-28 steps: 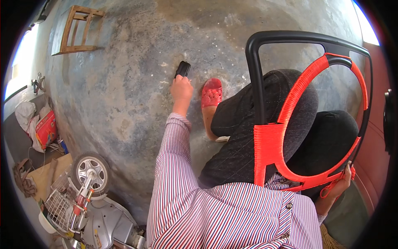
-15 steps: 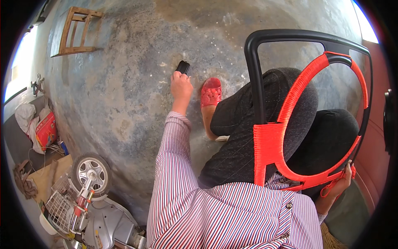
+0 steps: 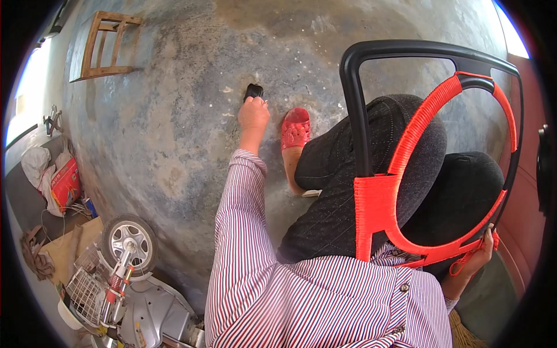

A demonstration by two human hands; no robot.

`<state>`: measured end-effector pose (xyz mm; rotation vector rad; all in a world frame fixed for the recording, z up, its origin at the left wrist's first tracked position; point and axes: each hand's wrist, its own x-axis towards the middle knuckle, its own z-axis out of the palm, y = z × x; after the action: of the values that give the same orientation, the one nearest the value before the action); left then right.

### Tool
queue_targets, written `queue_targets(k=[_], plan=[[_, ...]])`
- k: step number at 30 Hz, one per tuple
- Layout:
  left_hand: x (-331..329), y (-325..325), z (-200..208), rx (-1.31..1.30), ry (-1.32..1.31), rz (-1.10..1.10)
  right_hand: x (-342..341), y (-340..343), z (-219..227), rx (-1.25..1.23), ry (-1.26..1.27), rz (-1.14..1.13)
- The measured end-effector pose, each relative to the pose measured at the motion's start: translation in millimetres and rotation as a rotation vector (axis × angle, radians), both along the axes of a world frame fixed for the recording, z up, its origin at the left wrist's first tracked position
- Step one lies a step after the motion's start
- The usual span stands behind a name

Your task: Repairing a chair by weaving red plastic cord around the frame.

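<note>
A black frame with a rounded outline leans across my bent knees. Red cord is wound tightly round its inner ring and lower corner, while part of the ring's top is bare black. At the frame's lower right, my right hand is closed on the cord-wrapped edge, with loose red strands hanging beside the fingers. My left hand reaches forward, low over the floor, its fingers closed on the near end of a small black oblong object. The fingertips are partly hidden, and the object's kind is unclear.
Beside my left hand is my foot in a red slipper. A scooter with a spoked front wheel and a wire basket stands at the lower left. A wooden stool lies at the far left; a red bag sits by the wall.
My left hand has shifted slightly, and its fingers now cover more of the black object, which has moved a little to the left. The frame and my right hand look almost unchanged.
</note>
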<state>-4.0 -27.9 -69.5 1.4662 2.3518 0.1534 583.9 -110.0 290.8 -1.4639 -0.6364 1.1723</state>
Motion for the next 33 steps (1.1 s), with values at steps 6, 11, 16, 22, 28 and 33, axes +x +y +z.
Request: queue_targets(k=[6, 11, 16, 22, 28, 33], plan=[[1, 2, 0, 0.032, -0.052, 0.064, 16, -4, -4, 0.015, 0.022, 0.027], [-5, 5, -5, 0.097, -0.112, 0.125, 23, -8, -6, 0.028, 0.003, -0.008], [-11, 14, -6, 0.134, -0.099, 0.165, 25, -10, -8, 0.035, -0.031, -0.059], [-25, 30, -3, 0.178, -0.096, 0.147, 21, -8, -6, 0.027, -0.017, 0.004], [-44, 45, 2, 0.174, -0.028, 0.072, -7, 1, -2, 0.013, -0.051, -0.091], [-51, 55, 6, 0.126, 0.040, 0.020, -19, 5, 0, -0.012, -0.101, -0.100]])
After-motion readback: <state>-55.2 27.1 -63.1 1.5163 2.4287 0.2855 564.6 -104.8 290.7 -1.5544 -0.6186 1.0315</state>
